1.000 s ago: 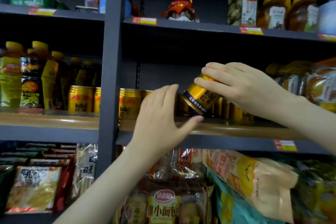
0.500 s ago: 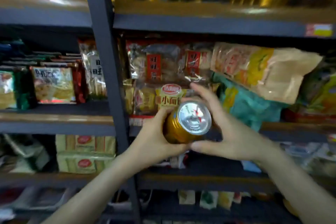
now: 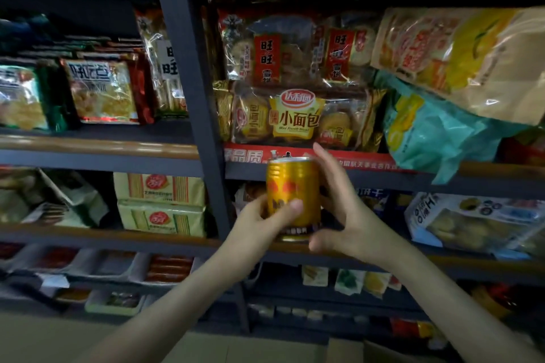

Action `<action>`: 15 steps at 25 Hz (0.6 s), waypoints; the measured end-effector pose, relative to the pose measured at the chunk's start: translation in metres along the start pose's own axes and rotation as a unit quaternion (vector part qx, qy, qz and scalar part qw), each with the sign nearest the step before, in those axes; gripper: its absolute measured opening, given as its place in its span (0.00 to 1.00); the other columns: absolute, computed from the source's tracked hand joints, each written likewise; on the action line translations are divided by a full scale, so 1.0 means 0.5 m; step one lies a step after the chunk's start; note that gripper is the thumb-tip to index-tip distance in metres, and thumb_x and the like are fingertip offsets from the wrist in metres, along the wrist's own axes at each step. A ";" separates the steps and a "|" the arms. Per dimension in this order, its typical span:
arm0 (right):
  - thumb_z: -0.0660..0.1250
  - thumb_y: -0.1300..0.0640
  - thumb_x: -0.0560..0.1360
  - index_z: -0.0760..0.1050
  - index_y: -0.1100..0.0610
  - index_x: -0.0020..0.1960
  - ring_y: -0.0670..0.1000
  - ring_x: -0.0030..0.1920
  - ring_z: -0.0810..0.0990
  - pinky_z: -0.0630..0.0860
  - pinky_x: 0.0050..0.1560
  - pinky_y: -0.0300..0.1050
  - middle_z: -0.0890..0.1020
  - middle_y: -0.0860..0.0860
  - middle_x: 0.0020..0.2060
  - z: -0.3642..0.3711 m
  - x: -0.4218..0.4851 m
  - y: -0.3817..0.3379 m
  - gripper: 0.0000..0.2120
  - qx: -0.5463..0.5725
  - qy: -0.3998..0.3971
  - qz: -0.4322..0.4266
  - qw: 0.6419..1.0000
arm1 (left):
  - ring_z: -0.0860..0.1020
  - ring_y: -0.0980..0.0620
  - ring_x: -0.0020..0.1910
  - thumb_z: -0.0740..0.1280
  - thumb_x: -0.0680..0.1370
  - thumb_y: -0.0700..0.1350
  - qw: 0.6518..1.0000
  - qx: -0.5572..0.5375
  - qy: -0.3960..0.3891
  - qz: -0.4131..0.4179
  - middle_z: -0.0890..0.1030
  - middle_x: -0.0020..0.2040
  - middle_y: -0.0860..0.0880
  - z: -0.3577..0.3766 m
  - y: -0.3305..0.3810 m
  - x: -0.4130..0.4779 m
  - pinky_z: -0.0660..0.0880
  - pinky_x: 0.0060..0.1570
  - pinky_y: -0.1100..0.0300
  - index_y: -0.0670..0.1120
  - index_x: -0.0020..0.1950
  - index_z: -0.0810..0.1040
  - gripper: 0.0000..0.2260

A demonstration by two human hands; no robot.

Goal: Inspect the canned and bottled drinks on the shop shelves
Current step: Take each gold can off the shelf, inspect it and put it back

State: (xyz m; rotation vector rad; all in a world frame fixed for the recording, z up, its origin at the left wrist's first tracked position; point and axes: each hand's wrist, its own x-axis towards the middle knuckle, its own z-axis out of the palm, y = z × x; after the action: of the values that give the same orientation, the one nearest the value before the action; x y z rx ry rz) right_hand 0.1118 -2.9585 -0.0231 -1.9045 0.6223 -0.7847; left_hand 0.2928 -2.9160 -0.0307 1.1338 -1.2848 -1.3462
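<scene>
Left hand [image 3: 259,224] grips the gold can [image 3: 293,197] low, thumb across the front. Can's upright, held out in front of the shelf edge [image 3: 368,178] under the bread packs [image 3: 298,118], label facing them, I'm guessing to read it. Right hand [image 3: 348,215] cups its back and base.

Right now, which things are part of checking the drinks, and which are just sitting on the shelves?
Part of the job: gold can, upright, held by the left hand and the right hand.

Just sitting there: mini bread bag, red rice cracker packs, teal bag, stacked yellow packs.
</scene>
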 end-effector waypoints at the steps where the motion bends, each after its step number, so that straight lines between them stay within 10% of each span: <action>1: 0.77 0.47 0.63 0.43 0.32 0.74 0.34 0.74 0.52 0.64 0.63 0.27 0.48 0.28 0.73 0.002 -0.006 0.005 0.53 -0.037 -0.033 0.000 0.999 | 0.81 0.48 0.58 0.71 0.70 0.60 0.995 -0.077 -0.008 -0.054 0.83 0.57 0.48 0.014 0.005 -0.002 0.75 0.59 0.51 0.50 0.62 0.75 0.25; 7: 0.73 0.47 0.70 0.52 0.45 0.76 0.47 0.78 0.44 0.50 0.76 0.39 0.46 0.40 0.77 0.019 -0.020 0.052 0.42 -0.315 0.043 -0.106 0.942 | 0.67 0.43 0.72 0.51 0.84 0.42 0.979 -0.176 -0.016 -0.098 0.67 0.73 0.41 0.010 0.012 -0.003 0.67 0.61 0.61 0.39 0.74 0.62 0.18; 11: 0.70 0.47 0.73 0.56 0.55 0.75 0.49 0.78 0.51 0.44 0.77 0.49 0.57 0.48 0.76 0.017 -0.032 0.071 0.37 -0.375 0.027 -0.120 0.919 | 0.80 0.51 0.59 0.56 0.72 0.68 0.960 -0.105 -0.118 -0.229 0.83 0.58 0.49 0.024 -0.009 0.010 0.73 0.63 0.50 0.55 0.60 0.76 0.25; 15: 0.72 0.42 0.67 0.65 0.45 0.66 0.36 0.69 0.66 0.60 0.70 0.34 0.70 0.33 0.65 0.013 -0.051 0.060 0.31 -0.262 0.041 -0.041 0.963 | 0.82 0.51 0.56 0.40 0.61 0.78 0.942 0.106 -0.182 -0.260 0.85 0.53 0.47 0.016 -0.006 -0.005 0.71 0.64 0.54 0.53 0.49 0.84 0.44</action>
State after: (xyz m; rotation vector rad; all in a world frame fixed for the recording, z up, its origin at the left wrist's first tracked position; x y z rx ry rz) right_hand 0.0969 -2.9494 -0.0589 -2.3985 0.8713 -0.8086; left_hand 0.2853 -2.9122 -0.0333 1.4934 -1.4796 -1.9099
